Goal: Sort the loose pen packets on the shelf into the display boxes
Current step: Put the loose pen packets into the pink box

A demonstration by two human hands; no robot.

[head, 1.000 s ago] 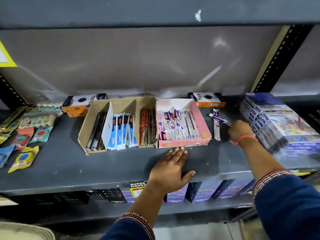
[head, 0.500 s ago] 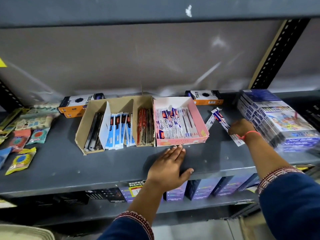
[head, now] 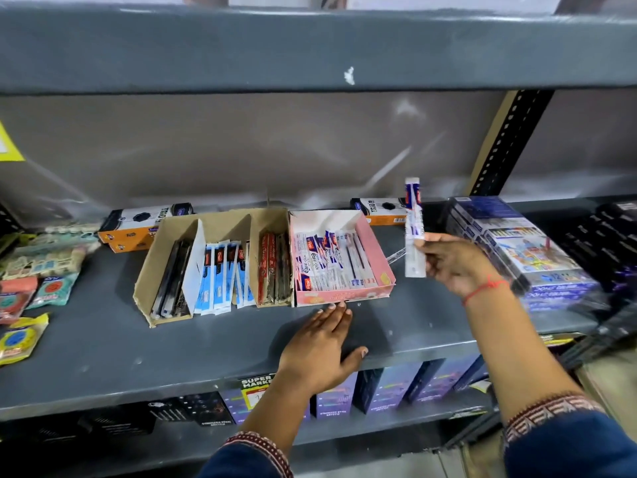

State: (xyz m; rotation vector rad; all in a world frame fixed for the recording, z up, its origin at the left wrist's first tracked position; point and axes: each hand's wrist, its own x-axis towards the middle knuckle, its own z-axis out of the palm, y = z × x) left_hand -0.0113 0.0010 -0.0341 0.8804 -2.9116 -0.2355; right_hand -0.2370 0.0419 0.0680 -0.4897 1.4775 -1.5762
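Note:
My right hand (head: pixel 451 262) holds a white and blue pen packet (head: pixel 413 229) upright, lifted off the grey shelf (head: pixel 103 353) just right of the pink display box (head: pixel 375 257). That box holds several matching white packets. Another loose packet (head: pixel 396 255) lies on the shelf behind the held one, mostly hidden. My left hand (head: pixel 319 346) rests flat on the shelf, fingertips touching the pink box's front wall. Left of it stands a brown cardboard box (head: pixel 151 267) with compartments of black, blue and red pen packets.
Shrink-wrapped colour-pencil boxes (head: pixel 524 250) are stacked at the right. Two orange and black boxes (head: pixel 138 224) lie along the back wall. Small sachets (head: pixel 20 336) are scattered at the far left. A shelf overhangs above, and purple boxes stand on the shelf below.
My right hand has picked one pen packet up off the shelf and raised it upright beside the pink box. My left hand has stayed flat in front of the box.

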